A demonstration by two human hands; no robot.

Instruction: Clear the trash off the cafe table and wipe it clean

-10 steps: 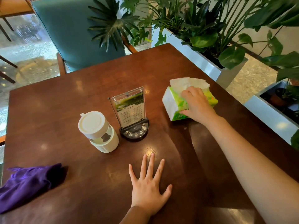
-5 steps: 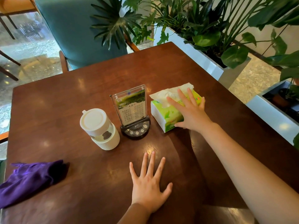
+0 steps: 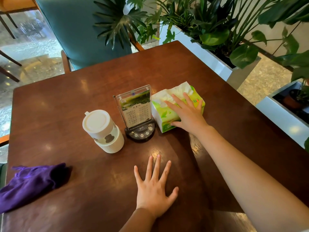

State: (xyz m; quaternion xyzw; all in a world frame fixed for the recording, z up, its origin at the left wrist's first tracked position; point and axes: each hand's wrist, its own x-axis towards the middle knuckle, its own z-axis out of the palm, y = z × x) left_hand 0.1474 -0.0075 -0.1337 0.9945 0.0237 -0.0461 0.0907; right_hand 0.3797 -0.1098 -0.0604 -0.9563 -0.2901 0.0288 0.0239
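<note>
Since the earlier frame, the tissue pack (image 3: 177, 111) has shifted left across the table (image 3: 234, 124) and now sits just beside the menu stand (image 3: 136, 109).

Head view: the right hand (image 3: 187, 114) lies on top of the pack, fingers straight and slightly spread, thumb against the near side; white tissue protrudes beyond the fingertips. The left hand (image 3: 154, 186) rests flat on the tabletop, fingers spread wide, holding nothing. A white lidded cup (image 3: 102, 130) stands left of the stand. A purple cloth (image 3: 28, 185) lies crumpled at the near left edge.
</note>
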